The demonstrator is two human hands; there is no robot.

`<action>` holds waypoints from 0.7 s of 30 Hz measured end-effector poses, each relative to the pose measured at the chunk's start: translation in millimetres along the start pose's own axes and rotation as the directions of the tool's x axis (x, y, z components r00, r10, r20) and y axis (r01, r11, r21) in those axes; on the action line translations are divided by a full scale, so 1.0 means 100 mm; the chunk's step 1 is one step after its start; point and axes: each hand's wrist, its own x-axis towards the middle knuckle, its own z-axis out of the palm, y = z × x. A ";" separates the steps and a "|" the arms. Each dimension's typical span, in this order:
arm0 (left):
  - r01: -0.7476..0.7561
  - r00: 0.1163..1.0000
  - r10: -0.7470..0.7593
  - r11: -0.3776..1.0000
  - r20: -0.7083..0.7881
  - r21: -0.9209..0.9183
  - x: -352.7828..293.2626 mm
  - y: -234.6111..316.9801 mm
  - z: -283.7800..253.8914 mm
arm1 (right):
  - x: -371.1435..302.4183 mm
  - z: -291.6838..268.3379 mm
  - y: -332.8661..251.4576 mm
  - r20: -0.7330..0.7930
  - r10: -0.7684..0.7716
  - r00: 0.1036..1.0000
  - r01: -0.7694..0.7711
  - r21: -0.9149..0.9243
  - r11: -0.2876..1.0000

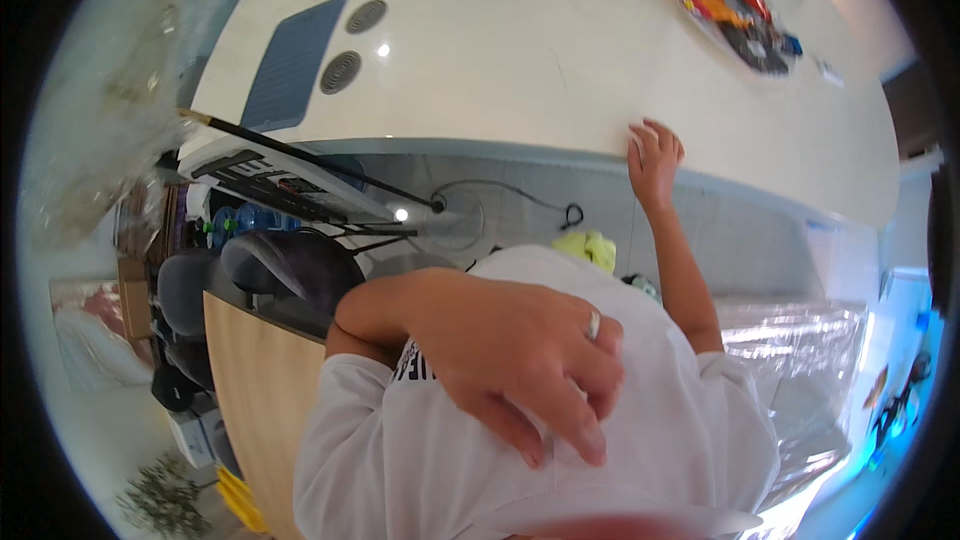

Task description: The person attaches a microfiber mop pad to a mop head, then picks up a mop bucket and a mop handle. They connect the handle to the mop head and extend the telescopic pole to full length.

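Note:
My left hand (530, 350) is raised close in front of my white T-shirt (640, 420), arm bent at the elbow. Its fingers are loosely curled and apart, with nothing visible in them, and one finger wears a ring (593, 325). Farther off, my right arm reaches out to the front edge of the white countertop (480, 70). There my right hand (655, 155) rests with its fingers laid on the edge, holding nothing that shows.
A blue mat (295, 65) and two round dark grilles (341, 72) lie on the countertop's left. A plate of colourful packets (730, 10) sits far right. Below left stand a leaning board (280, 185), dark chairs (290, 270) and a wooden tabletop (255, 390). A cable (510, 188) trails beneath.

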 end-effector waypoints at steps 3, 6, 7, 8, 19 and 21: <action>-0.047 0.998 0.052 0.990 0.032 -0.131 0.03 0.00 0.14 | 0.06 0.07 -0.03 -0.058 0.084 0.995 -0.083 0.019 0.996; -0.122 0.992 0.114 0.966 -0.047 -0.229 0.01 -0.02 0.18 | 0.10 0.10 -0.07 -0.097 0.167 0.981 -0.171 -0.042 0.984; -0.158 0.986 0.139 0.957 -0.090 -0.245 -0.01 -0.02 0.18 | 0.09 0.11 -0.09 -0.102 0.183 0.978 -0.191 -0.076 0.979; -0.164 0.986 0.149 0.949 -0.077 -0.269 -0.03 -0.02 0.16 | 0.10 0.14 -0.09 -0.109 0.179 0.978 -0.194 -0.147 0.970; -0.250 0.922 0.170 0.947 -0.347 -0.201 -0.30 0.20 0.14 | 0.04 0.27 -0.04 -0.144 0.130 0.981 -0.176 -0.381 0.908; -0.287 0.891 0.154 0.919 -0.427 -0.268 -0.27 0.29 0.18 | 0.08 0.27 -0.04 -0.136 0.093 0.986 -0.140 -0.395 0.908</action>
